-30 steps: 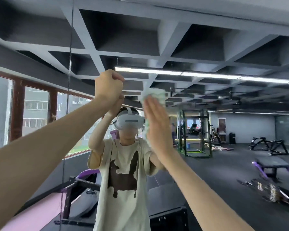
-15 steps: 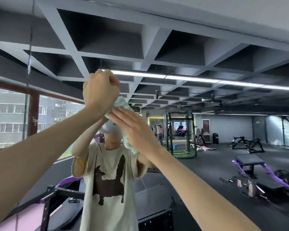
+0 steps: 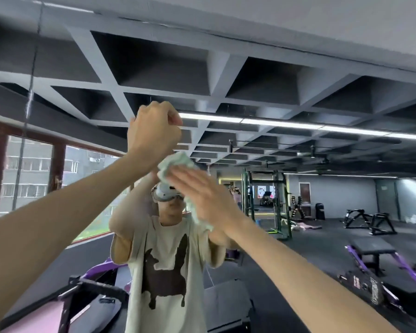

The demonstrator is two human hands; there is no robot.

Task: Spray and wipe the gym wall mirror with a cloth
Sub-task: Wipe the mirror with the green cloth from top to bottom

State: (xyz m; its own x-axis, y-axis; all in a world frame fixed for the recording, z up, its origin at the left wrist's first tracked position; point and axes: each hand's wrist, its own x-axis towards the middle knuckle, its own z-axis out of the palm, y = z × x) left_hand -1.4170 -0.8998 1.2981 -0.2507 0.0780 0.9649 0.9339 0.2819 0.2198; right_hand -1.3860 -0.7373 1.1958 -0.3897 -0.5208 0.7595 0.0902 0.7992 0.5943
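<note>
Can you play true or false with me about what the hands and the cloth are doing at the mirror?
1. The right hand presses a cloth flat on the mirror. True.
2. The cloth is bright red. False: it is pale green and white.
3. The left hand is curled in a fist. True.
4. The left hand holds the cloth. False: only the right hand touches it.
</note>
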